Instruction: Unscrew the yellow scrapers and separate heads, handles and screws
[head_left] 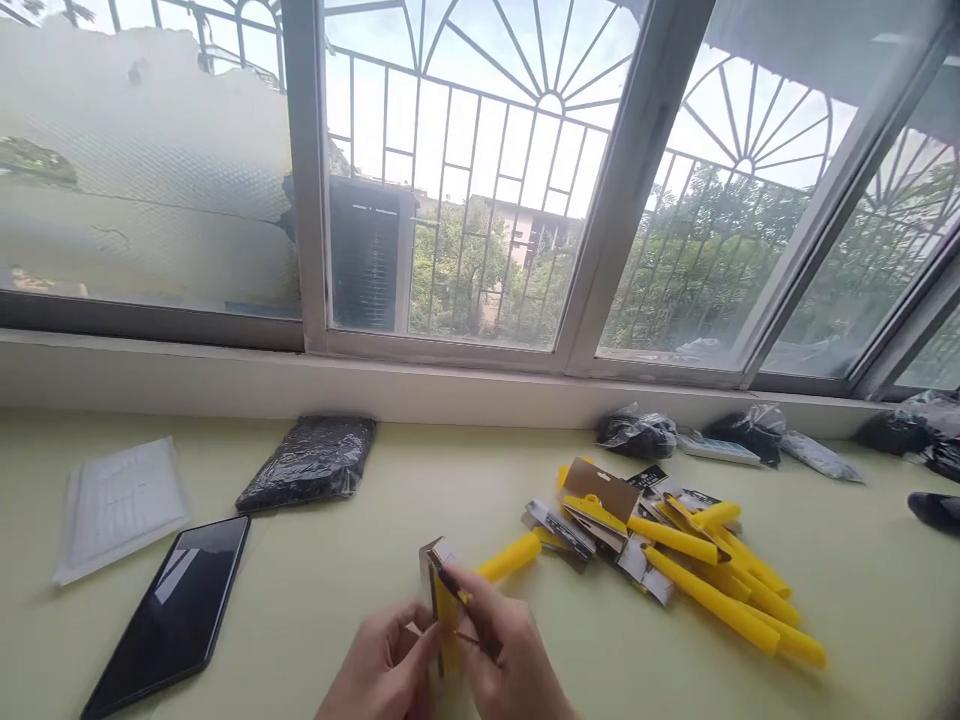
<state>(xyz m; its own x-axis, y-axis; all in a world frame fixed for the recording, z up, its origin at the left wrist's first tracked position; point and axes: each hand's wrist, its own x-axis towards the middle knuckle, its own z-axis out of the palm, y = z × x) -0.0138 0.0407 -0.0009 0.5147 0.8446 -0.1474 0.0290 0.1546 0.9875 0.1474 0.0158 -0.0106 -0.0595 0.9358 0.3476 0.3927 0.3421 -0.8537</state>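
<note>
The left hand (pixel 394 655) pinched a yellow tool (pixel 448 615) and its card (pixel 430 560) between thumb and fingers, while the right hand (pixel 504 640) closed its curled fingers on them from the other side, all over the near middle of the table (pixel 292 600). A yellow handle (pixel 514 558) jutted out beyond the right hand, though whether it joined the tool I could not tell. Farther right sprawled a pile of yellow handles and cards (pixel 712 600); leftward lay a phone (pixel 169 625), a white packet (pixel 124 510) and a black bag (pixel 307 465).
</note>
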